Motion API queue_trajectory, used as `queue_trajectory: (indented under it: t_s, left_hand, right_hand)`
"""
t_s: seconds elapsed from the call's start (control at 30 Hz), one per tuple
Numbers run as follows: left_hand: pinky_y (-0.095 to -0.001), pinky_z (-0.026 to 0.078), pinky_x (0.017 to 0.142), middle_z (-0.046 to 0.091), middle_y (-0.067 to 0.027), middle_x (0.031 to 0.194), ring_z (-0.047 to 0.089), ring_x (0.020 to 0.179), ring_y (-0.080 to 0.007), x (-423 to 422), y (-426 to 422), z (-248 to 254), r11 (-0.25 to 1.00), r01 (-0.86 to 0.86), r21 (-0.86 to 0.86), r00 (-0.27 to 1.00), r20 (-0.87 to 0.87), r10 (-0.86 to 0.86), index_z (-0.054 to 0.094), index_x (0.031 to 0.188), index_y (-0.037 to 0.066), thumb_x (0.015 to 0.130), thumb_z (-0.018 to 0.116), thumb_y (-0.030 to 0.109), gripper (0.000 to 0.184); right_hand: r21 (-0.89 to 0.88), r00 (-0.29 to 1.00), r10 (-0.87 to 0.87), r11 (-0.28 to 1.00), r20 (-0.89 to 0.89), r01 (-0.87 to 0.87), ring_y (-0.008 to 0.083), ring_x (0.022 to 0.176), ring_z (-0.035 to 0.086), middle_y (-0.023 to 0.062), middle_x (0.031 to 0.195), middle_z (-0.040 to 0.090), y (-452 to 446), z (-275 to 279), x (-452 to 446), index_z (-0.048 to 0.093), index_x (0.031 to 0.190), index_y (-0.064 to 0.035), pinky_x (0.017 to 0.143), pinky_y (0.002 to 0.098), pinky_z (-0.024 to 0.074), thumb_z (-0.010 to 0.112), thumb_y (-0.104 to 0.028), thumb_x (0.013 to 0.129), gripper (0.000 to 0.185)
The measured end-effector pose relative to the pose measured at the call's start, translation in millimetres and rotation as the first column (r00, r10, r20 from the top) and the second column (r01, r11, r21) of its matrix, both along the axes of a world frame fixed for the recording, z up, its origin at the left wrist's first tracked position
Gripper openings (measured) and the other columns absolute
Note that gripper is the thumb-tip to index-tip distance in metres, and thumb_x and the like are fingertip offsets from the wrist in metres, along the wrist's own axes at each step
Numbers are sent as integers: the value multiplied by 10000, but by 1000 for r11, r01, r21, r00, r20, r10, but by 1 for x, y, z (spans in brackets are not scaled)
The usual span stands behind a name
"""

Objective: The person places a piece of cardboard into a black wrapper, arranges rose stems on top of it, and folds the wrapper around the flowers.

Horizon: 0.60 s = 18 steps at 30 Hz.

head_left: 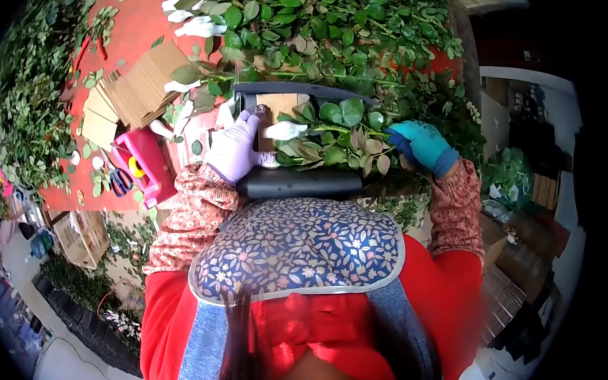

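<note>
Lying between the spread left hand (235, 149) and stem-gripping right hand (423, 145) is a rose (327, 137).

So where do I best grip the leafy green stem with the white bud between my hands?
Grip the stem probably at its right end, from the right, where the teal-gloved right hand is: the white bud lies leftmost and leaves crowd the middle.

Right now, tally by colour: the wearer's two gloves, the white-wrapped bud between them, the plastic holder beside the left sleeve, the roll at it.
Lavender glove: 1
Teal glove: 1
White-wrapped bud: 1
Pink holder: 1
Yellow roll: 1
Total: 5
</note>
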<state>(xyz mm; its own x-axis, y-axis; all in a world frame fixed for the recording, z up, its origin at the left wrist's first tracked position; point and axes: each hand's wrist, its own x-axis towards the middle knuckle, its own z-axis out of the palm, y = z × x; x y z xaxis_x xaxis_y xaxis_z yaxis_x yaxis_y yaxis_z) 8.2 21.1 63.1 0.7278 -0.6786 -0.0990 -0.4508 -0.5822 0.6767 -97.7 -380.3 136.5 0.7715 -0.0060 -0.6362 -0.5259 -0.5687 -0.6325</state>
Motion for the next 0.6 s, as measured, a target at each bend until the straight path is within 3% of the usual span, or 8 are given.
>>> queue_trajectory:
  t_s: [0.1, 0.27, 0.33, 0.4, 0.43, 0.47, 0.53, 0.6]
  left_hand:
    - [-433, 533, 796, 564, -130, 1183, 629, 980, -351, -1, 0, -8, 1000, -1, 31, 1000, -8, 1, 483, 1348, 78, 669, 846, 313, 805]
    - [-410, 513, 868, 564, -162, 1226, 599, 1048, -371, -2, -2, 6, 993, -17, -115, 995, -102, 5, 552, 1265, 55, 643, 829, 129, 685]
    - [-400, 514, 830, 582, -159, 1134, 608, 989, -373, -5, -9, 29, 999, -27, -37, 998, -56, 25, 604, 1175, 58, 610, 821, 87, 605]
    - [-389, 545, 822, 594, -156, 1081, 634, 944, -325, -4, -4, 25, 998, 68, 8, 993, -96, -66, 611, 1149, 13, 748, 722, 50, 417]
    - [-399, 529, 807, 590, -157, 1051, 621, 932, -342, -6, 0, 11, 995, 84, -48, 995, -52, -87, 627, 1104, 26, 696, 762, 64, 431]
    - [-410, 514, 793, 587, -157, 1021, 609, 919, -359, -7, 2, 0, 989, 102, -103, 995, -10, -103, 644, 1060, 39, 645, 802, 78, 446]
    - [-419, 512, 790, 593, -152, 982, 609, 897, -355, -8, 2, 6, 993, 95, -66, 994, -57, -98, 640, 1060, 31, 667, 803, 107, 432]
    - [-420, 507, 796, 587, -152, 993, 605, 898, -356, -6, 0, 10, 993, 117, -20, 987, -104, -118, 632, 1079, 34, 672, 802, 114, 448]
  right_hand:
    - [-360, 814, 545, 814, 202, -455, 340, 797, 627, 133, 895, 662, 2, -17, -3, 672, 1100, -76, 697, 417, 510, 593, -209, 937, 224]
    - [-390, 722, 571, 813, 391, -432, 347, 788, 642, 137, 890, 673, 31, -36, -1, 686, 1059, -103, 694, 441, 517, 603, -231, 924, 204]
    - [-448, 695, 638, 755, 333, -478, 347, 759, 641, 129, 865, 671, 33, -41, 1, 684, 1012, -110, 668, 440, 516, 595, -249, 914, 192]
    - [-357, 805, 591, 764, 51, -538, 341, 755, 640, 125, 838, 662, 42, -24, 11, 662, 942, -103, 645, 439, 507, 595, -265, 895, 182]
    - [-269, 839, 541, 802, -55, -534, 260, 679, 661, 120, 794, 670, 53, 4, 22, 599, 805, -82, 591, 374, 494, 574, -175, 907, 140]
    - [-496, 659, 731, 644, 177, -582, 217, 636, 650, 101, 754, 663, 39, -1, 16, 625, 846, -88, 563, 345, 487, 575, -171, 912, 118]
    - [-522, 781, 584, 747, 220, -411, 307, 674, 646, 115, 784, 674, 40, 48, 45, 674, 988, -94, 615, 403, 505, 672, -215, 858, 178]
    - [-330, 848, 272, 936, 454, -124, 295, 724, 658, 122, 843, 686, 56, 90, 83, 675, 1055, -82, 630, 377, 514, 699, -179, 840, 237]
